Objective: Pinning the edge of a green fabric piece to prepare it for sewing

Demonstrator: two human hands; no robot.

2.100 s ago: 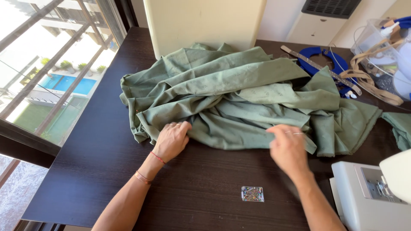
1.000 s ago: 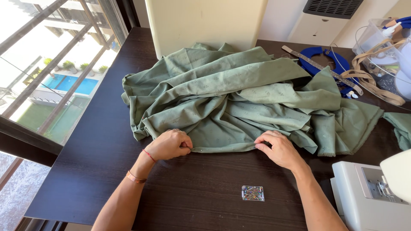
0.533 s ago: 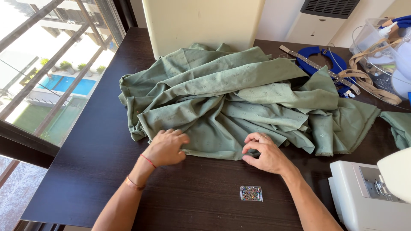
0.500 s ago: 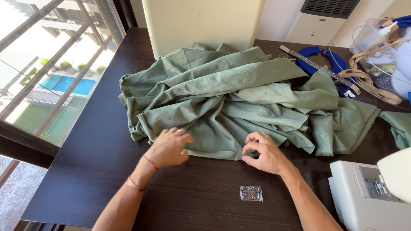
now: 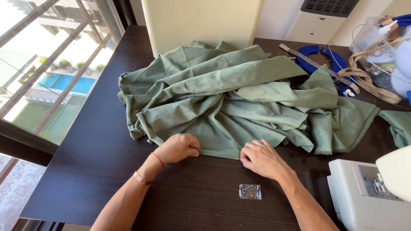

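Here, at the far left, the window (image 5: 38,77) looks down on a blue pool, and the dark wooden table (image 5: 85,171) runs from its frame across the whole view. My left hand (image 5: 177,148) lies near the table's front edge with a thin red cord and a copper bangle at the wrist; its fingers are curled in narrow and pinch the near hem of the sage-green fabric (image 5: 231,98). That fabric lies in a rumpled heap across the middle of the table, its folded front edge running straight between my two hands and its far side reaching a cream panel (image 5: 201,21) that stands at the back. My right hand (image 5: 261,158) rests knuckles up on the same hem, a little apart from the left, fingers bent and close together, their tips pressing the cloth's edge against the wood. Just in front of that hand, on bare table, sits a small clear box of coloured pins (image 5: 250,191). Farther right, a blue curved ruler (image 5: 319,60) and a beige strap (image 5: 368,81) lie behind the fabric, and the white sewing machine (image 5: 368,192) fills the near right corner.
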